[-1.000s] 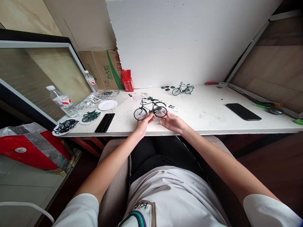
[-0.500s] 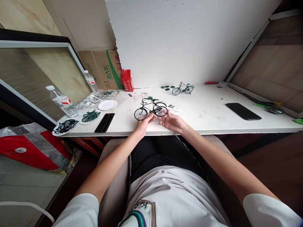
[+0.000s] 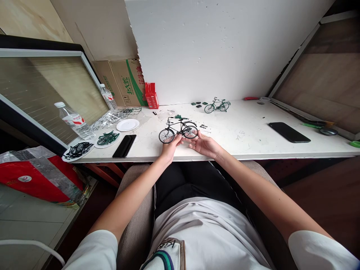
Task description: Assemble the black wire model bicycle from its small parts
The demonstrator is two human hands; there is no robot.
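A black model bicycle is held upright just above the table's front part, its handlebar end toward the left. My left hand grips it from below, thumb and fingers closed around the lower middle by the pedals. At the rear wheel is my right hand, its thumb and forefinger on the wheel's edge while the other fingers stretch loosely underneath. Behind the bicycle lie a small green part and thin black pieces. A finished-looking green model bicycle stands farther back.
On the white table, plates of black parts and green parts, a bare plate and a phone lie left. Water bottles and a red box stand behind. Another phone lies right.
The black model bicycle has shifted very slightly to the left in my hands. Both hands keep nearly the same place.
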